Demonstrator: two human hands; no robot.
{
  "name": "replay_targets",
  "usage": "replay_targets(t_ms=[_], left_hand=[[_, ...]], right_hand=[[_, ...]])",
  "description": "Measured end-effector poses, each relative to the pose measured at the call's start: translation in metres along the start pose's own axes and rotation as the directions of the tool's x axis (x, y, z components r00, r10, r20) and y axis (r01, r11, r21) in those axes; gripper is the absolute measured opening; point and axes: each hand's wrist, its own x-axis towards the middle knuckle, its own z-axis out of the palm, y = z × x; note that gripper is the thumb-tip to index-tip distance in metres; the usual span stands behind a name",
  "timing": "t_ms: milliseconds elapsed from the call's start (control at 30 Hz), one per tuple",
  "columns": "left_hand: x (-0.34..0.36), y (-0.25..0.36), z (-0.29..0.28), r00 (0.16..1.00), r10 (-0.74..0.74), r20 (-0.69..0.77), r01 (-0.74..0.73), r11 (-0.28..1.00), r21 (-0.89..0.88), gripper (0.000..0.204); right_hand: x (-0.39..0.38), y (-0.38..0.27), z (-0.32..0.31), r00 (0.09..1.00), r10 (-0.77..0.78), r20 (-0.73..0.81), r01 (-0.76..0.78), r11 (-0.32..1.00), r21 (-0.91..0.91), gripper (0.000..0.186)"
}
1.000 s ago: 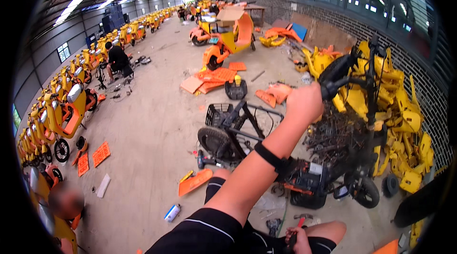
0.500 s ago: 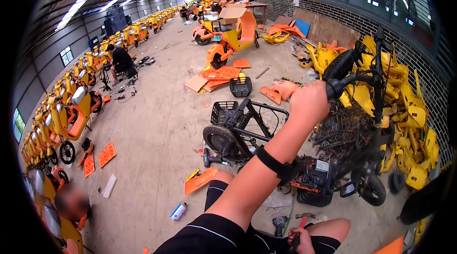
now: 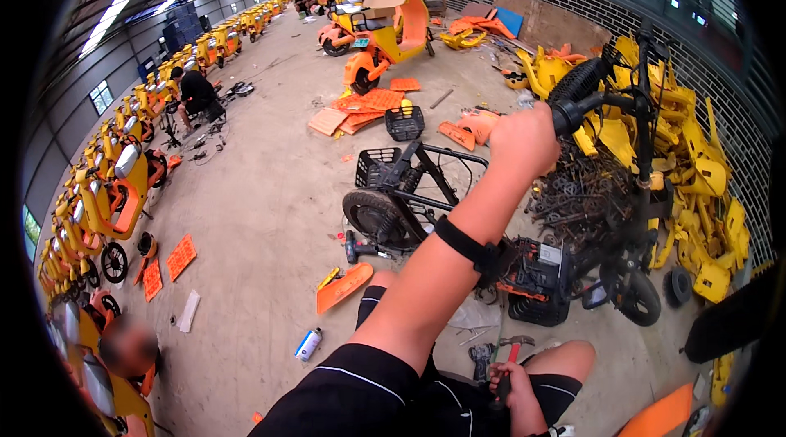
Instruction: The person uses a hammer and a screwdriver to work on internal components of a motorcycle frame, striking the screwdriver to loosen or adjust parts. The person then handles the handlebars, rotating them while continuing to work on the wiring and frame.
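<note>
My left arm reaches forward, and my left hand point(image 3: 524, 141) is closed around the end of a black handlebar point(image 3: 606, 99). This handlebar belongs to a stripped black scooter frame point(image 3: 426, 183), whose forward part stands upright on the right. My forearm hides the frame's middle. Low in the picture, my right hand point(image 3: 514, 388) grips a claw hammer point(image 3: 516, 341) with a red neck and dark handle, held between my thighs. Close by on the floor lies a dark power tool point(image 3: 483, 362). An exposed battery-like unit with wiring point(image 3: 536, 267) sits right of my forearm.
Yellow body panels point(image 3: 696, 191) and dark metal parts point(image 3: 581, 200) are heaped along the right wall. A spray can point(image 3: 309, 344), a drill point(image 3: 360, 249) and orange panels point(image 3: 344, 286) lie on the floor. Scooters point(image 3: 119, 191) line the left; a person point(image 3: 196, 93) crouches there.
The view has shifted slightly, so most of the scene sits higher. My right hand and the hammer have risen a little. My left hand stays on the handlebar.
</note>
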Motion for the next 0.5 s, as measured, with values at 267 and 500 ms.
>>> replay_targets(t_ms=[267,500], left_hand=[[-0.006,0.004,-0.009,0.996,-0.024,0.091,0.024,1.000,-0.007,0.026],[-0.010,0.008,-0.015,0.995,-0.013,0.097,0.008,0.999,0.053,0.032]], right_hand=[[-0.005,0.005,-0.011,0.999,-0.012,0.034,0.009,0.997,0.080,0.025],[-0.075,-0.014,0.022,0.789,-0.569,0.232,0.583,0.813,0.012,0.030]])
